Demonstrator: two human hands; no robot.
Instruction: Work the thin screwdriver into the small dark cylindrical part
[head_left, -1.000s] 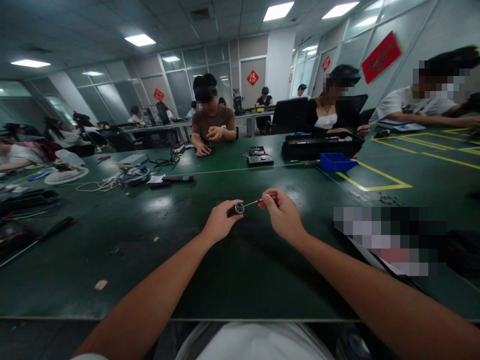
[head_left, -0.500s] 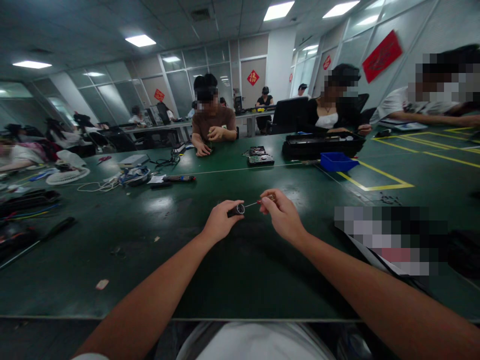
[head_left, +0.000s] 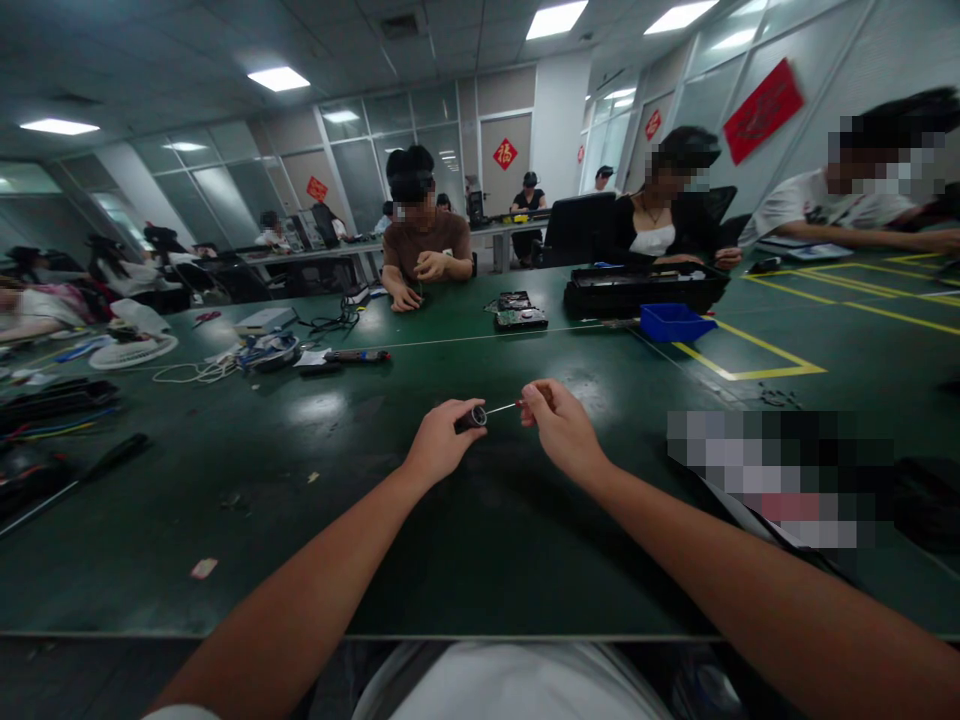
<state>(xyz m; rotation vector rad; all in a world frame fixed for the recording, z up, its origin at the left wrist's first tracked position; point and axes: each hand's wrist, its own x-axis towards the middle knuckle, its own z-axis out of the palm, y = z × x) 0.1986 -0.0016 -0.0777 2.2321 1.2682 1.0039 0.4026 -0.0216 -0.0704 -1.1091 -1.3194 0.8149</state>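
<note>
Above the green table (head_left: 480,560), my left hand (head_left: 442,440) grips a small dark cylindrical part (head_left: 477,416), its round silvery end turned toward my right hand. My right hand (head_left: 559,425) is closed around a screwdriver (head_left: 504,408); its thin metal shaft points left and a bit of red handle shows at the fingertips. The rest of the handle is hidden in my fingers. The shaft's tip reaches the face of the cylinder, but I cannot tell whether it sits inside it.
A blue tray (head_left: 677,323) stands by a long black housing (head_left: 646,290) at the back right. An opened circuit-board device (head_left: 521,312) lies ahead. Cables (head_left: 262,355) are left; a long screwdriver (head_left: 82,482) lies far left. A co-worker (head_left: 427,240) sits opposite.
My right hand's fingers have shifted on the screwdriver's handle, covering more of it. The left hand holds the cylinder in nearly the same place.
</note>
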